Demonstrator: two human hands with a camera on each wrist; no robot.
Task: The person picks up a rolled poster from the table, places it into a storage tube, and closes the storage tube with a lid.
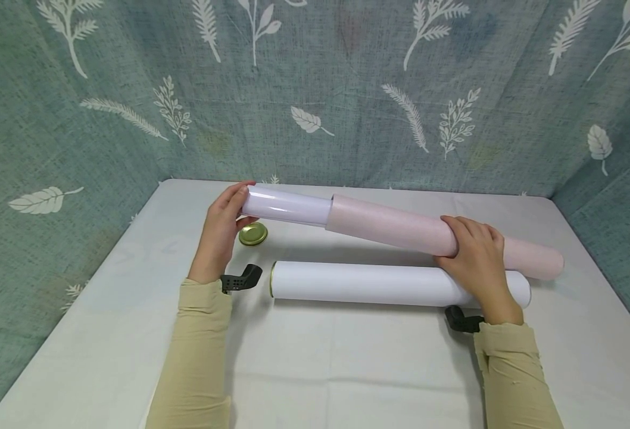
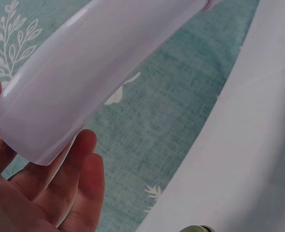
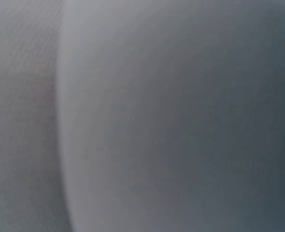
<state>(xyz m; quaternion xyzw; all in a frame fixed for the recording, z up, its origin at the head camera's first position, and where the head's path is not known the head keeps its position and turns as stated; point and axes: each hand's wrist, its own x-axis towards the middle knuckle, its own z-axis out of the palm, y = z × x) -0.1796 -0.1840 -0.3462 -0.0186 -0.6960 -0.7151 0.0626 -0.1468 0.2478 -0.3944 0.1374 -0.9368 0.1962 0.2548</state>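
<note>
1. Nearest to us, the white tube (image 1: 401, 284) is lying flat on the table (image 1: 347, 369), its gold-rimmed left end open. We judge it uncapped and waiting.
2. Just behind it, we are holding a two-part roll above the table. The right hand (image 1: 478, 265) is wrapping its fingers over the pink roll (image 1: 401, 229), near that roll's right part.
3. The left hand (image 1: 224, 229) is cupping the free end of the glossy white roll (image 1: 288, 205) — the left wrist view shows its fingers (image 2: 79, 164) curled under that end.
4. The white roll is sticking partway out of the pink one; we judge the sliding unfinished, and cannot tell its direction.
5. Farther back, the gold cap (image 1: 253, 234) is resting on the table, apart from the tube.
6. Writing — we are finding no brand, label or readable text; the right wrist view is a blur.
</note>
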